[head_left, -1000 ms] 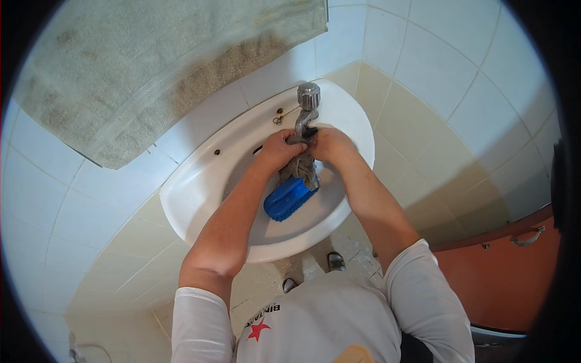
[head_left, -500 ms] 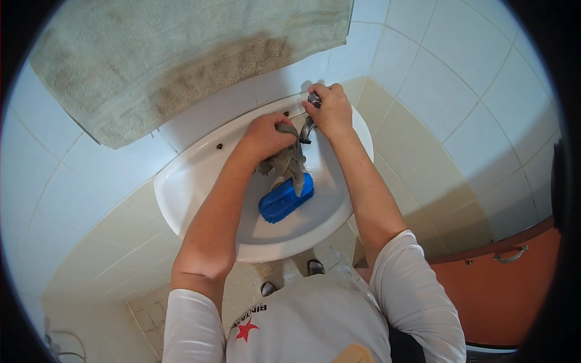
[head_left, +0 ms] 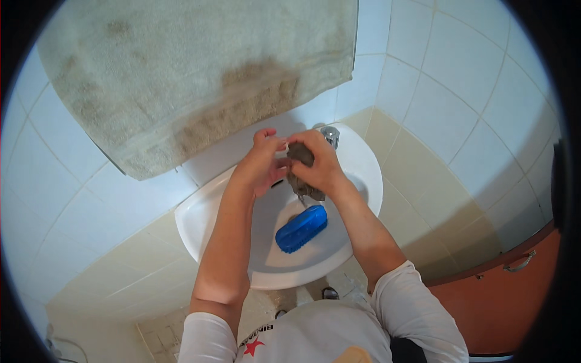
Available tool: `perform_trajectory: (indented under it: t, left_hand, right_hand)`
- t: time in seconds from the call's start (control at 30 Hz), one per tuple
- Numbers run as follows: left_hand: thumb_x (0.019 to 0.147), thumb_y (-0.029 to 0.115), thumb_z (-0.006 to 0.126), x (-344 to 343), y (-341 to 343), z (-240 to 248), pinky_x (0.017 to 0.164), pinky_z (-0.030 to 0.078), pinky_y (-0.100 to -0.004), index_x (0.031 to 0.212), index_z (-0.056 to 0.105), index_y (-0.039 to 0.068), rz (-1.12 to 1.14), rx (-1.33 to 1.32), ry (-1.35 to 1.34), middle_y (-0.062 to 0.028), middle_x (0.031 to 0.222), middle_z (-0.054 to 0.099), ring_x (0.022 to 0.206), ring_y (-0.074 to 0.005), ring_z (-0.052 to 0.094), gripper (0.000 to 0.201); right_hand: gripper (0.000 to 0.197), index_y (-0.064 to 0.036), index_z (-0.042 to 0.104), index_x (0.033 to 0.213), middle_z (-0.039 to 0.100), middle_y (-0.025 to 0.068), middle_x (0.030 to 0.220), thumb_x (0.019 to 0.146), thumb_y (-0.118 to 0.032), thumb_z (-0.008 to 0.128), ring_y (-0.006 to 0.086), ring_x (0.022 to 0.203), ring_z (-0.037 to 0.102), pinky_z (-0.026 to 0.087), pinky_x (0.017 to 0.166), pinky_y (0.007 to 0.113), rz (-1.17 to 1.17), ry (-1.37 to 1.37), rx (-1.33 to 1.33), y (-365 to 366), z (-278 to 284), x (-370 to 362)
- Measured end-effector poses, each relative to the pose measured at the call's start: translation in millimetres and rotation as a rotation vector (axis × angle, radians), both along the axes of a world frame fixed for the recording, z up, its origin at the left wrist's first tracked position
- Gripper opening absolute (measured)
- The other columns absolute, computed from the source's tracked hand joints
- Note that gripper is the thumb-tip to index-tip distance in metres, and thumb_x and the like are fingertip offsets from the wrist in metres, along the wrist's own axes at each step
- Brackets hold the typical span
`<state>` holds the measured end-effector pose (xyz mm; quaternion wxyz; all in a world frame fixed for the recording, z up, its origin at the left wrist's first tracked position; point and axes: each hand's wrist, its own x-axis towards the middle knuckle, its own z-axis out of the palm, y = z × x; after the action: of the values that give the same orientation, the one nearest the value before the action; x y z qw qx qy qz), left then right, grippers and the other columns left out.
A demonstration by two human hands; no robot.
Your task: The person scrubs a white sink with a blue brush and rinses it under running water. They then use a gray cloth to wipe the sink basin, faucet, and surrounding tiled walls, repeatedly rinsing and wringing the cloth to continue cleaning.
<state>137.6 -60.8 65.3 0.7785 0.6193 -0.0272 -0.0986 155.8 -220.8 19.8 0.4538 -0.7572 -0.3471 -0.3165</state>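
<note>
Over the back of the white sink (head_left: 200,233), my right hand (head_left: 322,162) is closed round a bunched, wet brown-grey cloth (head_left: 301,156). The cloth's lower end (head_left: 307,189) hangs under the fingers, and a thin trickle of water shows below it. My left hand (head_left: 264,162) is beside the cloth on its left, with fingers spread and fingertips close to it; whether they touch it I cannot tell. A blue scrubbing brush (head_left: 301,228) lies in the basin, bristles toward me. Just behind my right hand stands the chrome tap knob (head_left: 330,137); my hand and the cloth hide the spout.
A stained beige-grey towel (head_left: 200,78) hangs on the wall above the sink. White and beige tiles (head_left: 448,97) line the walls. An orange-brown cabinet (head_left: 496,302) with a metal handle (head_left: 520,261) stands at the lower right.
My right hand has let go of the tap knob and taken the cloth. My left hand has released the cloth and opened. The view has tilted up slightly.
</note>
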Motion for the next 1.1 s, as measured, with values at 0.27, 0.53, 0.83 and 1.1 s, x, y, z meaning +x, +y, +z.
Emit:
perform_trajectory:
  t: [0.27, 0.53, 0.83, 1.1]
  left_hand:
    - [0.084, 0.076, 0.044, 13.0, -0.4, -29.8, 0.077, 0.057, -0.0361, 0.12, 0.052, 0.005, -0.484, -0.279, 0.242, -0.0129, 0.105, 0.06, 0.093, -0.0249, 0.065, 0.08]
    - [0.086, 0.052, 0.063, 26.3, -9.6, -53.5, 0.055, 0.052, -0.0266, 0.094, 0.062, 0.007, -0.456, -0.329, 0.312, -0.0065, 0.081, 0.063, 0.065, -0.018, 0.062, 0.046]
    - [0.084, 0.041, 0.068, 25.7, 21.1, -38.1, 0.05, 0.053, -0.0304, 0.086, 0.063, 0.006, -0.231, -0.004, 0.331, -0.0083, 0.077, 0.066, 0.062, -0.0181, 0.064, 0.035]
    - [0.082, 0.021, 0.07, 14.2, -10.1, -32.3, 0.067, 0.055, -0.0334, 0.092, 0.058, 0.006, -0.005, -0.445, 0.111, -0.0093, 0.084, 0.064, 0.076, -0.0209, 0.065, 0.022]
  right_hand:
    - [0.032, -0.0168, 0.058, 0.083, 0.044, 0.0071, 0.097, 0.062, -0.004, 0.077, 0.0334, 0.1, 0.056, 0.048, 0.081, 0.046, 0.159, -0.651, -0.049, 5.6, -5.2, -21.6]
    - [0.03, -0.0132, 0.055, 0.086, 0.044, 0.008, 0.097, 0.066, 0.0, 0.074, 0.0325, 0.097, 0.055, 0.046, 0.084, 0.044, 0.165, -0.481, -0.033, 12.4, -13.5, -41.5]
    - [0.029, -0.0099, 0.055, 0.087, 0.045, 0.0099, 0.096, 0.067, 0.006, 0.069, 0.0335, 0.097, 0.051, 0.043, 0.085, 0.04, 0.203, -0.265, 0.008, 38.9, -25.4, -49.9]
    - [0.031, -0.0104, 0.045, 0.103, 0.049, 0.0089, 0.102, 0.084, 0.005, 0.064, 0.0284, 0.102, 0.055, 0.046, 0.084, 0.039, -0.036, -0.285, 0.388, 31.4, -21.5, -40.7]
